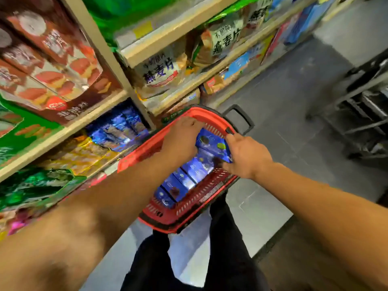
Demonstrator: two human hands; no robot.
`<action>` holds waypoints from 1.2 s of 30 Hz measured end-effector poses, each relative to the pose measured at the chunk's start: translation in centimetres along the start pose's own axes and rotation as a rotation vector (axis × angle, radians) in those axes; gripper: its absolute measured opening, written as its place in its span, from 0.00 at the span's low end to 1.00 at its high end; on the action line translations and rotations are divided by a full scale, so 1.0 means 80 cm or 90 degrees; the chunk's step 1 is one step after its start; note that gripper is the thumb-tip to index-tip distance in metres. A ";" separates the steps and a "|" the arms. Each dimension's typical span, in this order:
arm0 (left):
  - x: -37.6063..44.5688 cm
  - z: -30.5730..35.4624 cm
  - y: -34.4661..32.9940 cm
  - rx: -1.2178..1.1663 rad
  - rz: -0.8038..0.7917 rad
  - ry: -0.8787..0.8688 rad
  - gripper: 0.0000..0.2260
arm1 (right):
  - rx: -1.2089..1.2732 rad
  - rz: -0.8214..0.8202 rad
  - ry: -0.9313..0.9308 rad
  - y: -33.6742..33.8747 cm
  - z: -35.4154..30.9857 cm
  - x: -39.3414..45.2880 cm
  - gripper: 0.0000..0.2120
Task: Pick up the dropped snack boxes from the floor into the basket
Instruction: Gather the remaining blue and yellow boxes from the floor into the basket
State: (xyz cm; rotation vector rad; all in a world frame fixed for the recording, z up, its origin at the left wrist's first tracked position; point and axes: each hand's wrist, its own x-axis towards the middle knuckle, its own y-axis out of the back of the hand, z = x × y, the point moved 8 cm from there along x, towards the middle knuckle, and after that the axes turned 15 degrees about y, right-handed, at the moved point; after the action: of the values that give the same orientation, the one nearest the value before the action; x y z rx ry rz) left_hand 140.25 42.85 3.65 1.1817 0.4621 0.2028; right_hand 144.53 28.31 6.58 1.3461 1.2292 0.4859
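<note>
Both your hands hold one blue box (212,143) over the basket's (184,208) far end: left hand (180,139) curled on its left edge, right hand (245,156) pinching its right edge. More boxes (184,181) lie inside, along the bottom.

Floor (294,97): dark grey tiles, with a paler glossy patch nearer the person. Red basket (189,208) stands on it, just beside the shelving, black handle (239,116) at its far end. Blue snack boxes (178,185) lie in a row on the basket bottom. Wooden shelves (69,131) on the left carry blue packets (119,129), brown boxes (52,66), oat bags (159,70). Metal rack (361,106) stands on the floor at right.
</note>
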 end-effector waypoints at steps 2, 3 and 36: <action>0.038 0.008 -0.030 -0.014 -0.010 0.034 0.32 | 0.001 -0.022 0.029 -0.017 0.045 0.031 0.28; 0.054 0.011 -0.046 -0.017 -0.011 0.045 0.30 | 0.006 -0.037 0.043 -0.026 0.065 0.043 0.28; 0.278 -0.105 -0.534 0.075 -0.214 0.074 0.34 | 0.228 -0.168 -0.070 -0.500 0.243 0.282 0.33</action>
State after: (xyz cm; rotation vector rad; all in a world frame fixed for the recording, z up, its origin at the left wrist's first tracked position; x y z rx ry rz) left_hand 152.60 42.54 -43.62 1.1918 0.7749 -0.0474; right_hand 154.75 28.86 -42.23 1.4562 1.4215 0.0023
